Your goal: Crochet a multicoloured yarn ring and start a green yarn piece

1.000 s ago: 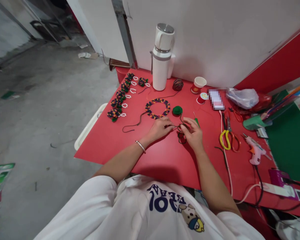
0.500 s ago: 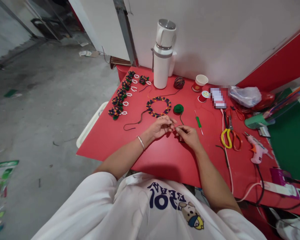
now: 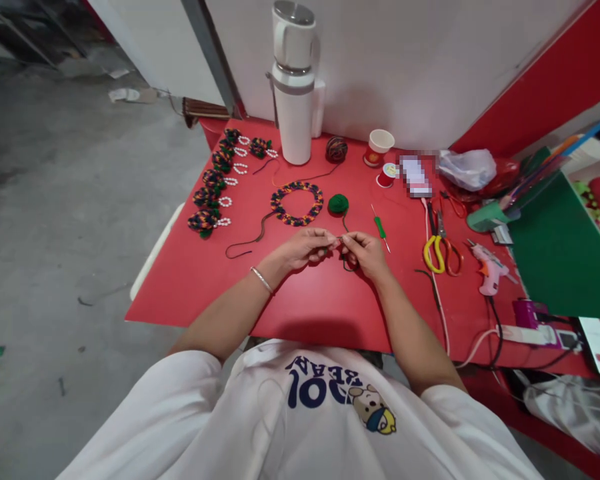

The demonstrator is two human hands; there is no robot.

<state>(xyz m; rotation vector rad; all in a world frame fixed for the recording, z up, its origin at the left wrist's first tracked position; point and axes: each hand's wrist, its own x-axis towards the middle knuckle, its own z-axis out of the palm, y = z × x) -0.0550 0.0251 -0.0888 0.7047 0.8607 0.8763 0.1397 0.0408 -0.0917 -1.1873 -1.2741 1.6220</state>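
My left hand (image 3: pixel 307 248) and my right hand (image 3: pixel 365 253) meet fingertip to fingertip above the red table (image 3: pixel 300 303). Both are pinched on a thin strand of dark green yarn (image 3: pixel 349 268), which loops below the right fingers. The short piece between the fingertips is too small to make out. Just beyond my hands sits a green yarn ball (image 3: pixel 338 203), its strand running toward my right hand. A multicoloured crocheted ring (image 3: pixel 297 221) lies flat to the left of the ball, with a loose dark tail. A green-handled crochet hook (image 3: pixel 380 227) rests to the right.
Several crocheted pieces with white bead loops (image 3: pixel 205 220) line the left edge. Behind stand a white flask (image 3: pixel 296 127), a multicoloured yarn ball (image 3: pixel 337 149) and a paper cup (image 3: pixel 379 148). Rightward lie a thread spool (image 3: pixel 388 175), a phone (image 3: pixel 416 177), yellow-handled scissors (image 3: pixel 434 254) and a pink glue gun (image 3: pixel 490 270).
The view has shifted, so the table's things appear further left. My left fingers have drawn together from a looser spread, and a yarn loop now shows below my right hand.
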